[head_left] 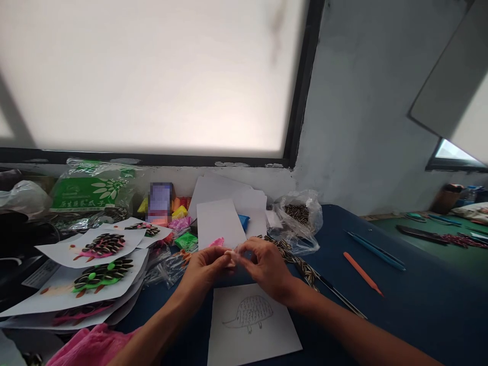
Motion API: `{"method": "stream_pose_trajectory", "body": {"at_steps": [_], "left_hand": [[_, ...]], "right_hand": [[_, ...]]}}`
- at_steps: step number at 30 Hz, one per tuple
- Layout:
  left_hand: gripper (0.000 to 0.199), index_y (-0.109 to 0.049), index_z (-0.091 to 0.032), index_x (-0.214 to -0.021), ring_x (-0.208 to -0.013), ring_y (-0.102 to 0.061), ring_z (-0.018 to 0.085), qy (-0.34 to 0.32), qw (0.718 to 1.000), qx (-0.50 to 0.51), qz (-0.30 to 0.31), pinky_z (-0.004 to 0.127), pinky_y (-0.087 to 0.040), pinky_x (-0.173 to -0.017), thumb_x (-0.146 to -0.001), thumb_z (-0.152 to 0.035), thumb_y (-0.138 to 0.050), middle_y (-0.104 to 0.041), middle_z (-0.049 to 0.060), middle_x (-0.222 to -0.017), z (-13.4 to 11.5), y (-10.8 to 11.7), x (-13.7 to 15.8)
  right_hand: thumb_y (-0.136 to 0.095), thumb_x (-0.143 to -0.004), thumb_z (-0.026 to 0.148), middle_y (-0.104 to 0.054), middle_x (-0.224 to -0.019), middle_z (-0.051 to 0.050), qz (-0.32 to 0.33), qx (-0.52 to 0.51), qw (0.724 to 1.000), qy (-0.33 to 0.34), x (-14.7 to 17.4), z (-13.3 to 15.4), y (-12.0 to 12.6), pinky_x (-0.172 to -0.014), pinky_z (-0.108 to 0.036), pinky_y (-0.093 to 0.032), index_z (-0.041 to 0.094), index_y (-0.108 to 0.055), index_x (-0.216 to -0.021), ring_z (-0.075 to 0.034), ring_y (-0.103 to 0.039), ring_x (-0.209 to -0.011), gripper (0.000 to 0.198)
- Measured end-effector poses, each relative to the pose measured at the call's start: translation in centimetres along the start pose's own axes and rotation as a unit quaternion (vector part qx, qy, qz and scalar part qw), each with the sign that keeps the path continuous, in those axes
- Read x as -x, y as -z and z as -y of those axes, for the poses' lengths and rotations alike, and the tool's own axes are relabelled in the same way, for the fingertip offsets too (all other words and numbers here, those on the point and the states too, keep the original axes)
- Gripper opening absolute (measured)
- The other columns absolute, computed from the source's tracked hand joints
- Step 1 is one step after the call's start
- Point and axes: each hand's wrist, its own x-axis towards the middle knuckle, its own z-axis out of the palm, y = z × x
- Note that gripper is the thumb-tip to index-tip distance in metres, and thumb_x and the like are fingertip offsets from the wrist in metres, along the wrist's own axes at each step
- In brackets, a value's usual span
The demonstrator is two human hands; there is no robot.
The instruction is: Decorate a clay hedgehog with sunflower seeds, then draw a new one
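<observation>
Above a hedgehog drawing (253, 317) on white paper, my left hand (208, 267) and my right hand (267, 264) meet at the fingertips. Both pinch a small pale lump (231, 256) that looks like modelling clay, partly hidden by the fingers. Something clear, like plastic wrap, shows at my right fingertips. Just behind the hands lies a blank white sheet (219, 221) with a bit of pink clay (217, 242) at its lower edge. Striped sunflower seeds (280, 247) are scattered beyond my right hand.
Finished seed hedgehogs on paper (102, 246) are stacked at left, near a pink cloth (93, 345). Behind stand a green seed bag (93, 188) and coloured clay packets (186, 240). An open seed bag (299, 216), tweezers (339, 292), an orange tool (362, 273) and blue tweezers (375, 249) lie right.
</observation>
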Motion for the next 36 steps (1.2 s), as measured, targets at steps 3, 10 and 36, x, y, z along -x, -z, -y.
{"method": "stream_pose_trajectory", "body": {"at_steps": [3, 10, 36], "left_hand": [[0.044, -0.074, -0.016, -0.073, -0.062, -0.065, 0.014, -0.005, 1.0, 0.006, -0.021, 0.025, -0.055, -0.065, -0.052, -0.049, -0.093, -0.072, 0.003, -0.071, 0.0, 0.0, 0.0], [0.048, -0.07, -0.017, -0.083, -0.07, -0.066, 0.017, -0.012, 1.0, 0.017, -0.021, 0.027, -0.054, -0.07, -0.054, -0.049, -0.091, -0.072, 0.003, -0.075, -0.2, -0.5, 0.1], [0.052, -0.062, -0.017, -0.098, -0.066, -0.059, 0.014, -0.002, 1.0, -0.004, 0.014, 0.026, -0.043, -0.062, -0.057, -0.038, -0.087, -0.063, -0.002, -0.075, 0.4, 0.0, -0.2]], "right_hand": [[-0.063, -0.088, 0.026, -0.064, -0.071, 0.0, 0.002, -0.05, 0.998, -0.031, 0.0, 0.0, -0.1, -0.051, -0.022, -0.039, 0.017, -0.068, -0.08, -0.011, -0.05, -0.054, 0.013], [-0.061, -0.086, 0.022, -0.063, -0.071, 0.0, 0.005, -0.104, 0.993, -0.052, -0.2, -0.1, -0.1, -0.054, -0.023, -0.04, 0.016, -0.067, -0.078, -0.011, -0.048, -0.056, 0.011], [-0.065, -0.086, 0.014, -0.072, -0.086, -0.005, 0.1, 0.007, 0.993, 0.061, -0.6, -0.6, 1.3, -0.072, -0.03, -0.047, 0.019, -0.076, -0.084, -0.018, -0.064, -0.076, 0.012]]}}
